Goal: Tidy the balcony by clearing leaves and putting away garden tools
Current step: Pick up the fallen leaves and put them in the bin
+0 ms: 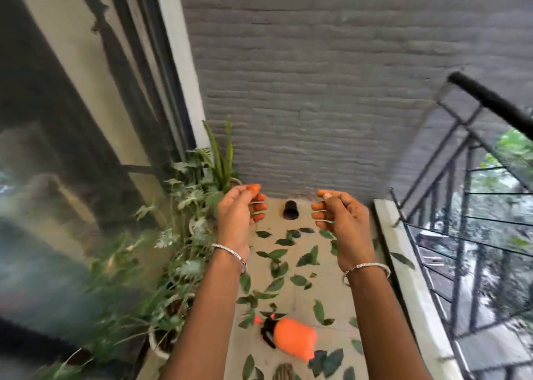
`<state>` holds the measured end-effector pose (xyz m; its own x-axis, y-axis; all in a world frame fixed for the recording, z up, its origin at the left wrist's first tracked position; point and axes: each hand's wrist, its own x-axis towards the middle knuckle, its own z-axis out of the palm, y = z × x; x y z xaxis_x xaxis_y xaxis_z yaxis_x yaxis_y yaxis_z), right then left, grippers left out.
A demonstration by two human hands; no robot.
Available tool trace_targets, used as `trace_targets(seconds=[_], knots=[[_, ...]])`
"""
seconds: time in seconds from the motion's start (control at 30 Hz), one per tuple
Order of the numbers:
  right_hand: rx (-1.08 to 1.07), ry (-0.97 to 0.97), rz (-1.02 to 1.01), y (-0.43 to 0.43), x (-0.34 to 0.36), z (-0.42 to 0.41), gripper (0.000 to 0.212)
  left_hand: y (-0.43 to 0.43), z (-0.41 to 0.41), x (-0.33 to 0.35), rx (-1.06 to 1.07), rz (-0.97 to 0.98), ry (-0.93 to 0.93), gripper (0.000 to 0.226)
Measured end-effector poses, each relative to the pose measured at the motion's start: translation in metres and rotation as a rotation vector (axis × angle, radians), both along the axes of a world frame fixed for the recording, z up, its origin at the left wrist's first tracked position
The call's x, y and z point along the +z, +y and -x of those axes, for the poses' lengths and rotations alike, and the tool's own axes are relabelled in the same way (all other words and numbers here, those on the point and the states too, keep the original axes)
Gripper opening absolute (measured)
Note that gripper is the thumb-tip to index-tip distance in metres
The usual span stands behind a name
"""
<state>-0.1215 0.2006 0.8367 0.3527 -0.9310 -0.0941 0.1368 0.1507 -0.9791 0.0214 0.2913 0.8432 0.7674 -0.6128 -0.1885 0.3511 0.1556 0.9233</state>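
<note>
- Well, starting at the far left, I see a glass door (72, 149) running along the balcony. The potted plants (184, 206) crowd its foot, and their stems lean out over the floor.
- My left hand (239, 215) is lifted in front of me, fingers loosely curled and holding nothing. I judge it is raised only because I am sizing up the floor before reaching down.
- Beyond the hands, a short black tube-like object (290, 209) sits at the base of the grey brick wall (317, 91). I cannot tell what it is.
- The fallen leaves (277, 254) lie scattered over the tiled floor from the wall back towards me, none gathered yet.
- An orange spray bottle (291, 338) lies on its side among them, close to me, with its black trigger head pointing left. It looks to be the garden tool that needs putting away, and leaves touch it on several sides.
- My right hand (343, 221) mirrors the left: up, palm inward, fingers slack, gripping nothing.
- On the right, a pale ledge (409, 278) carries one stray leaf, and the black railing (461, 206) rises from it.
- I think the overhanging plant stems on the left could snag a sweep, and the bottle should come up first.
</note>
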Motion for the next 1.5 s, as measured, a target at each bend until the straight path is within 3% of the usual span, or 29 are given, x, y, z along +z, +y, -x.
trace_targets(seconds=[0.43,0.77,1.17,1.5], knots=[[-0.178,0.082,0.007,-0.208,-0.013,-0.006,0.018,-0.212,-0.040,-0.019,-0.107,-0.042,0.067,0.008],[-0.200,0.161,-0.077,-0.345,-0.058,-0.023,0.019,-0.333,-0.055,-0.073,-0.110,-0.197,0.090,0.009],[0.200,0.238,-0.158,-0.539,-0.096,-0.128,0.022,-0.475,-0.101,-0.125,0.173,-0.354,0.275,0.013],[0.386,0.337,-0.272,-0.569,-0.171,-0.218,0.020,-0.462,-0.173,-0.190,0.533,-0.482,0.373,0.017]])
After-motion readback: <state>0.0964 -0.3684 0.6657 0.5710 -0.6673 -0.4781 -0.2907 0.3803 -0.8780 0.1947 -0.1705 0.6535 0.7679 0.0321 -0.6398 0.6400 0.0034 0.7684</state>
